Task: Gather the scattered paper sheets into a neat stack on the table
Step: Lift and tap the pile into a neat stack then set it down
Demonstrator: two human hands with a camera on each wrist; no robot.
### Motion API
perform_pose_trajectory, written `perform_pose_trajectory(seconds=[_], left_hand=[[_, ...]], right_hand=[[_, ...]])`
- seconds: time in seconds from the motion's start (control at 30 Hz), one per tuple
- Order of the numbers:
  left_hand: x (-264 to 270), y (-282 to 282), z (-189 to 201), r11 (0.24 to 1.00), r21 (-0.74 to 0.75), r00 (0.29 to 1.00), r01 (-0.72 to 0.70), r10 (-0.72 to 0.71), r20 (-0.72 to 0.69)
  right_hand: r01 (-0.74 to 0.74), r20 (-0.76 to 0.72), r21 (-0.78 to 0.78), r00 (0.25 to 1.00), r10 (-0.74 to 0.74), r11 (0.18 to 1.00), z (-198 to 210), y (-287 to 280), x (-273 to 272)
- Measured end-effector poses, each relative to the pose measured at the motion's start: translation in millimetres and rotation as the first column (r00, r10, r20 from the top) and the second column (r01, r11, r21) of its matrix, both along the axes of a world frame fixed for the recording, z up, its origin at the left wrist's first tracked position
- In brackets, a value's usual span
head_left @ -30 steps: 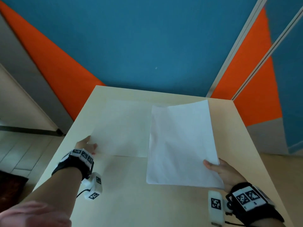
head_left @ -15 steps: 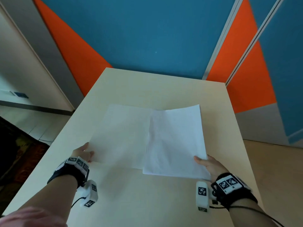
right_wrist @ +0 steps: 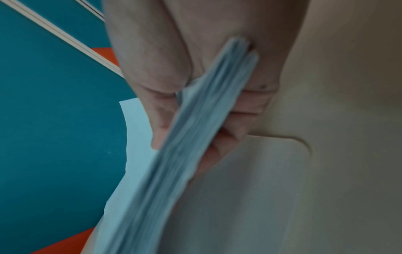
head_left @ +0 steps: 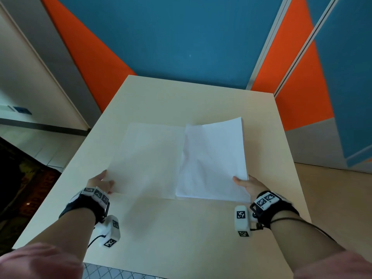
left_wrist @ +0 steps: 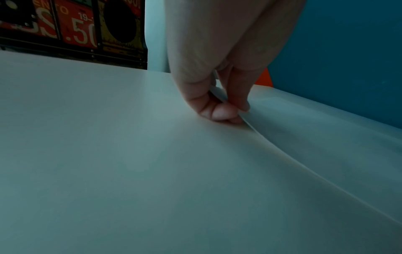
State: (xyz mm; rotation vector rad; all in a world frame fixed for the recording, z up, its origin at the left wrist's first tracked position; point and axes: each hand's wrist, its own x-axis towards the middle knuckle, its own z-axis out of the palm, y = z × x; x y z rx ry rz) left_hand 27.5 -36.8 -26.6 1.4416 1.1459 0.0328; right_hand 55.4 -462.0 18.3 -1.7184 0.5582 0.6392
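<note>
A thick stack of white sheets is held slightly above the cream table. My right hand grips its near right edge, thumb on top and fingers beneath; in the right wrist view the stack's edge runs between thumb and fingers. To its left a single white sheet lies on the table, partly under the stack. My left hand pinches this sheet's near left corner; the left wrist view shows the thumb and fingertips closed on the paper's edge.
The table's front edge is near my body and its right edge drops to a wooden floor. A blue and orange wall stands behind the table. A dark patterned cabinet is at the left.
Both hands have drawn the papers a little toward me. The stack and the single sheet keep their side-by-side overlap. The head camera has tilted, showing more of the table.
</note>
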Motion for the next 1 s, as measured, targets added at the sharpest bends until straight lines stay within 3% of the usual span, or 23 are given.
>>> perform_pose_trajectory(seconds=[0.2, 0.4, 0.53, 0.63, 0.7, 0.8, 0.87, 0.93, 1.0], left_hand=[[1, -1, -2, 0.972, 0.151, 0.983, 0.18, -0.171, -0.069], [0, 5, -8, 0.957, 0.193, 0.974, 0.217, -0.199, -0.109], [-3, 6, 0, 0.952, 0.182, 0.968, 0.247, -0.233, -0.094], [1, 14, 16, 0.974, 0.056, 0.975, 0.219, -0.22, 0.016], [2, 14, 38, 0.972, -0.004, 0.956, 0.235, -0.23, 0.184], [2, -3, 83, 0.94, -0.056, 0.826, 0.337, -0.266, 0.498], [6, -24, 106, 0.888, -0.127, 0.73, 0.442, -0.274, 0.626], [13, -51, 115, 0.851, -0.139, 0.675, 0.506, -0.291, 0.678], [19, -86, 111, 0.821, -0.023, 0.648, 0.571, -0.433, 0.627]], right_hand=[[-0.05, 0.012, -0.08, 0.999, 0.051, 0.996, -27, -2, 17], [-0.047, 0.034, -0.123, 0.998, 0.051, 0.991, -35, 2, 21], [0.014, 0.142, -0.202, 0.99, 0.015, 0.979, -37, 5, 20], [0.026, 0.213, -0.249, 0.977, 0.028, 0.968, -39, 6, 21], [0.02, 0.233, -0.246, 0.972, 0.039, 0.969, -39, 6, 21], [-0.004, 0.251, -0.233, 0.966, 0.064, 0.972, -38, 5, 18], [-0.031, 0.259, -0.243, 0.961, 0.096, 0.97, -39, 5, 16], [-0.03, 0.281, -0.269, 0.954, 0.108, 0.963, -40, 5, 15], [-0.019, 0.299, -0.302, 0.947, 0.113, 0.953, -41, 7, 14]])
